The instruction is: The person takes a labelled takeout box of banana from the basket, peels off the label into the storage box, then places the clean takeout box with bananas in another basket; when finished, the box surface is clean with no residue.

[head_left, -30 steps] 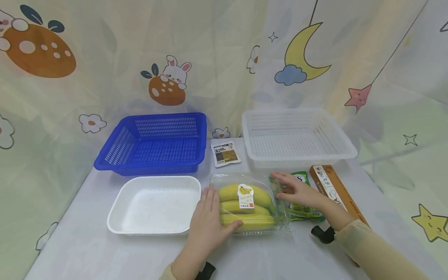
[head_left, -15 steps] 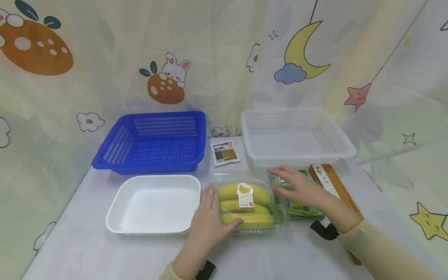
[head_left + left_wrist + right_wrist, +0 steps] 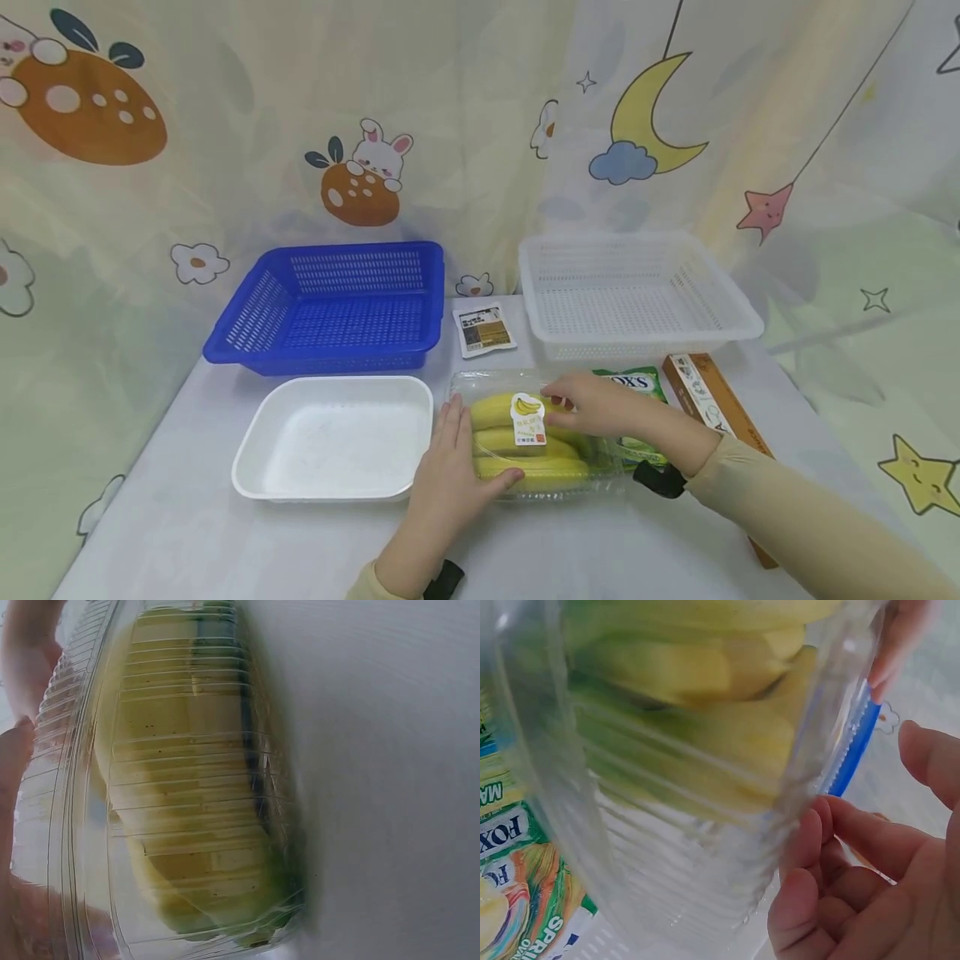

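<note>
A clear plastic clamshell container (image 3: 487, 379) of yellow bananas (image 3: 517, 472) lies on the white table, with a banana-printed sticker (image 3: 529, 427) on its lid. My left hand (image 3: 446, 471) rests along the container's left side, fingers straight and thumb over the front edge. Over the lid, my right hand (image 3: 611, 410) reaches in from the right, with its fingertips close to the sticker's right edge. In the right wrist view its fingers are loosely bent at the lid and the thumb (image 3: 930, 754) stands apart. The left wrist view shows the bananas (image 3: 180, 765) through the ribbed wall.
Left of the container sits a white tray (image 3: 330, 437). A blue basket (image 3: 337, 365) and a white basket (image 3: 637, 340) stand behind, with a small sachet (image 3: 484, 331) between them. A green FOX'S bag (image 3: 647, 383) and a long brown box (image 3: 723, 392) lie right.
My right hand has moved left, from the container's right edge onto the lid beside the sticker. The left hand and the container have stayed in place.
</note>
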A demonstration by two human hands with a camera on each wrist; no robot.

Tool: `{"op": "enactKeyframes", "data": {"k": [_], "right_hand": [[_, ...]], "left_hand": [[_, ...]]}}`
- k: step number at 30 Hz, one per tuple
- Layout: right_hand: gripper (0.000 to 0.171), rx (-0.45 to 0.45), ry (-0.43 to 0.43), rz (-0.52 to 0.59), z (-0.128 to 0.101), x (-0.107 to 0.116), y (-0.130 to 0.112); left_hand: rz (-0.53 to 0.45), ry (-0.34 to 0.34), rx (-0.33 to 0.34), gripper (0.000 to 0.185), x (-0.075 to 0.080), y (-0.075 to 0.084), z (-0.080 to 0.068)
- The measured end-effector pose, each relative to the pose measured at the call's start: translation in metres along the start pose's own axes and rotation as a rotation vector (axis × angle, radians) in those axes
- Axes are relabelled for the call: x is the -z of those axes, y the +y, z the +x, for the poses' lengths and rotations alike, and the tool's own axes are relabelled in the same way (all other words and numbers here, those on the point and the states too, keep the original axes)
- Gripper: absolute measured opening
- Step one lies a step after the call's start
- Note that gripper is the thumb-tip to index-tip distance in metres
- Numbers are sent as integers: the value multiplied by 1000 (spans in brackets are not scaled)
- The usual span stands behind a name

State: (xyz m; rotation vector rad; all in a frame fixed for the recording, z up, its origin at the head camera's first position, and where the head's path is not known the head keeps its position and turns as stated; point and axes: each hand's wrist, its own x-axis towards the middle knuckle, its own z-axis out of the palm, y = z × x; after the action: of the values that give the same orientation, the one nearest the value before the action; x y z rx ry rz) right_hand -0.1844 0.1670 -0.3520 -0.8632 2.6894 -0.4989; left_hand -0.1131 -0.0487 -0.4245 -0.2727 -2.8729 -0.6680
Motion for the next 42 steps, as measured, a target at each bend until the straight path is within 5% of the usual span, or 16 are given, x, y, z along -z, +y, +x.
{"op": "enactKeyframes", "data": {"k": [6, 14, 33, 42], "right_hand": [[25, 29, -16, 1, 7, -3, -1], [37, -27, -1, 33, 6, -6, -1], [20, -55, 27, 174, 11, -8, -1], [20, -26, 77, 126, 17, -14, 1]], "left_hand": [[11, 3, -1, 105, 0, 1, 0], [23, -5, 6, 105, 1, 1, 0], [23, 15, -7, 105, -2, -1, 0], [18, 6, 2, 106, -2, 0, 0]]}}
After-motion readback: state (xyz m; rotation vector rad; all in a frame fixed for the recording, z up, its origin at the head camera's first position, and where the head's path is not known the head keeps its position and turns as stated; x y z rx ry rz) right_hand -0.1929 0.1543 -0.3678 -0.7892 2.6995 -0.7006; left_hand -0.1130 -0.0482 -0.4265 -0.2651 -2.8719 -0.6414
